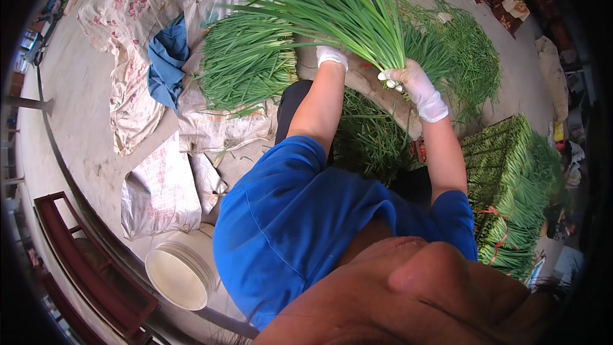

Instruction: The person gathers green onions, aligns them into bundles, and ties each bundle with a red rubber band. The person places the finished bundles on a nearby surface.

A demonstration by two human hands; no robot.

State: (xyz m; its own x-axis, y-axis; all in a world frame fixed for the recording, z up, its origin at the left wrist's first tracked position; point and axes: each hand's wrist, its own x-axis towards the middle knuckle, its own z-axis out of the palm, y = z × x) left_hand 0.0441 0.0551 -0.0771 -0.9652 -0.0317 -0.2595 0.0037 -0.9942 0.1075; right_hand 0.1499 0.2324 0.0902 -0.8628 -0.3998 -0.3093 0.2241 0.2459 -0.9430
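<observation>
My right hand (415, 85), in a thin white glove, grips a large bunch of green garlic chives (335, 9) near its pale stem ends. The long leaves fan out up and to the left. My left hand (332, 55), gloved too, is beneath the leaves; its fingers are hidden behind them. Just left of it, a thick layered pile of chives (249, 64) rests on woven sacking, cut ends facing me. Under my forearms runs a worn board (380, 96). Loose chive leaves (368, 139) lie in a dark heap below it.
Scattered chive trimmings (471, 52) cover the floor at the upper right. Tied chive bundles (515, 215) are stacked at my right by a dark rack. To the left lie a flowered cloth (139, 9), a blue cloth (167, 62), a printed sack (160, 191) and a white bucket (177, 273).
</observation>
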